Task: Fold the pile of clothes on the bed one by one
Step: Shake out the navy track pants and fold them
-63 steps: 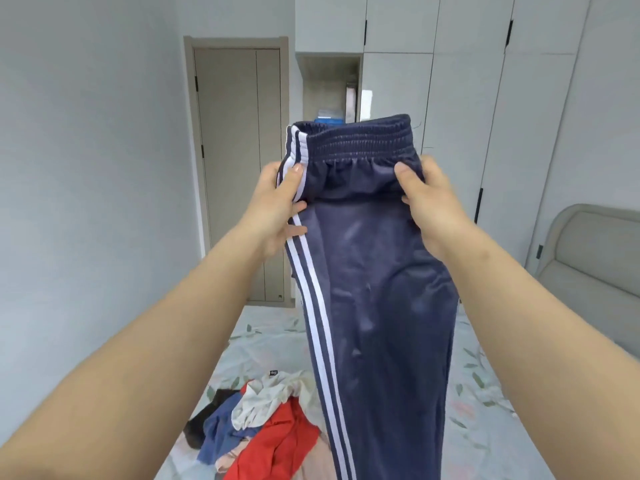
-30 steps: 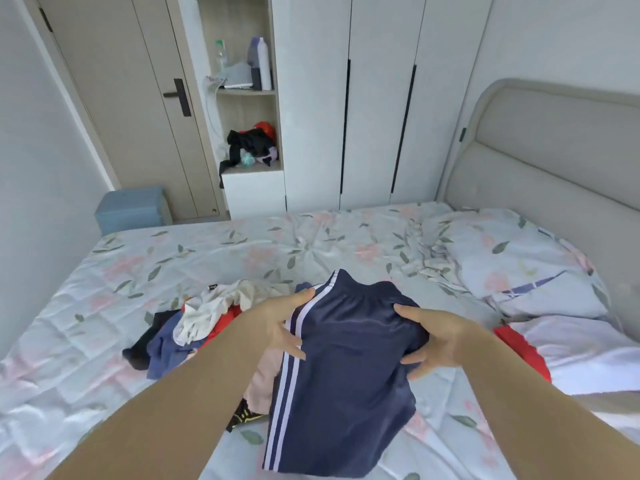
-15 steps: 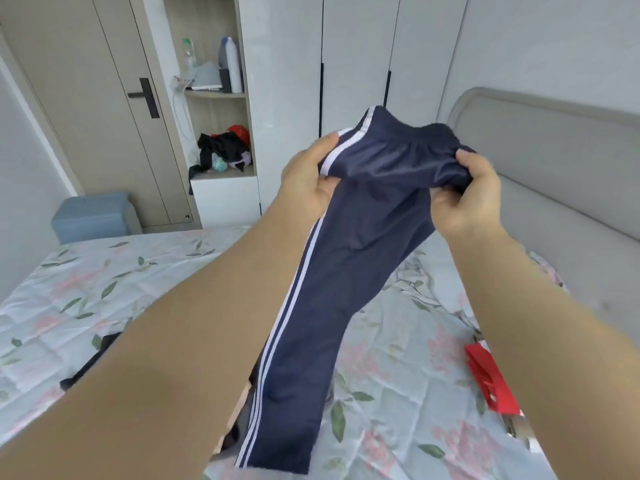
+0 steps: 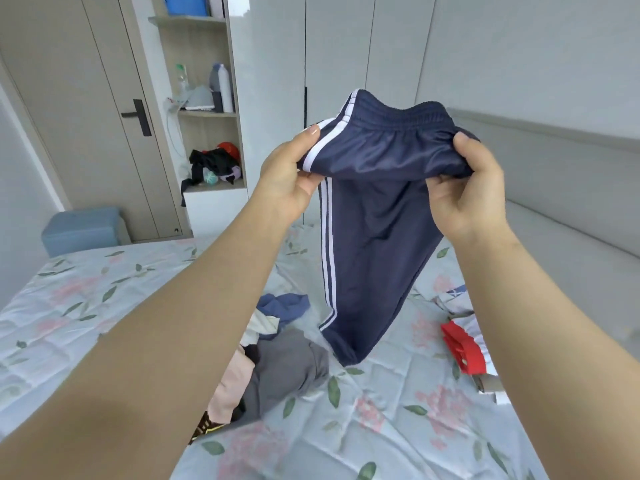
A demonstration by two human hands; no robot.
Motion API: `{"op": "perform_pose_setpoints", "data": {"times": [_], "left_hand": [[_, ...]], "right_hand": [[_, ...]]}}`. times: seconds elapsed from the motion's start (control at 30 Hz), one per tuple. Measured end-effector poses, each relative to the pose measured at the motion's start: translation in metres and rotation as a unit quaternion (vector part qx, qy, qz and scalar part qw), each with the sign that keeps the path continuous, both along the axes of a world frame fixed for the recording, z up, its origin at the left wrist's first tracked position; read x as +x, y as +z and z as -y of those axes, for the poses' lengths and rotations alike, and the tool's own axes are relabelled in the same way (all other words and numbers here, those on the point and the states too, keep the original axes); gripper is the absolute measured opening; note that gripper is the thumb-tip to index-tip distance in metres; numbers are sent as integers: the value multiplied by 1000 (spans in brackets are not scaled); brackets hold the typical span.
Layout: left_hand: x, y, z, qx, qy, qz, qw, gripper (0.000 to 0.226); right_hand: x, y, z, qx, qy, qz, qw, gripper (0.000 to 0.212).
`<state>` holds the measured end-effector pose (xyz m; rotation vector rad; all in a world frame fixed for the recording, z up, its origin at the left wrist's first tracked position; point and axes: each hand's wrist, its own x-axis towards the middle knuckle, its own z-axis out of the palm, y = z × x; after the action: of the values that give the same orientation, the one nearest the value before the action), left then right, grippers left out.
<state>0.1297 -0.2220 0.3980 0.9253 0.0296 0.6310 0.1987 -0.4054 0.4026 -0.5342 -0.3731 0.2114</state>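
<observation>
Bare floral sheet lies open across the near bed (image 4: 381,427), beside the pile of clothes (image 4: 277,368). Above, navy track pants (image 4: 374,237) hang cuffs-down, the left hand (image 4: 291,178) and right hand (image 4: 467,195) each in a tight grip on a waistband edge, wardrobe (image 4: 339,46) behind.

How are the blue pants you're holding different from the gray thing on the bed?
The blue pants hang from the left hand and right hand; the gray garment lies crumpled on the bed. The blue pants have white side stripes; the gray garment looks plain. Both are clothes.
</observation>
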Motion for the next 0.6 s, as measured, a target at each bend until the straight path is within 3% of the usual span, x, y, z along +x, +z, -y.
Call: {"op": "perform_pose_setpoints", "data": {"times": [0.17,0.37,0.47,0.6], "left_hand": [[-70,-38,13,22,-20,-57,998,39],[-143,-94,36,84,-11,-213,973,13],[-163,-141,39,132,-5,-333,934,13],[-189,-214,46,186,-3,-446,875,14]], "right_hand": [[-63,-49,25,-22,4,-17,1000,6],[-129,-119,49,-114,-4,-104,988,12],[-156,-165,57,-218,1,-185,958,10],[-188,-230,67,-371,34,-279,885,10]]}}
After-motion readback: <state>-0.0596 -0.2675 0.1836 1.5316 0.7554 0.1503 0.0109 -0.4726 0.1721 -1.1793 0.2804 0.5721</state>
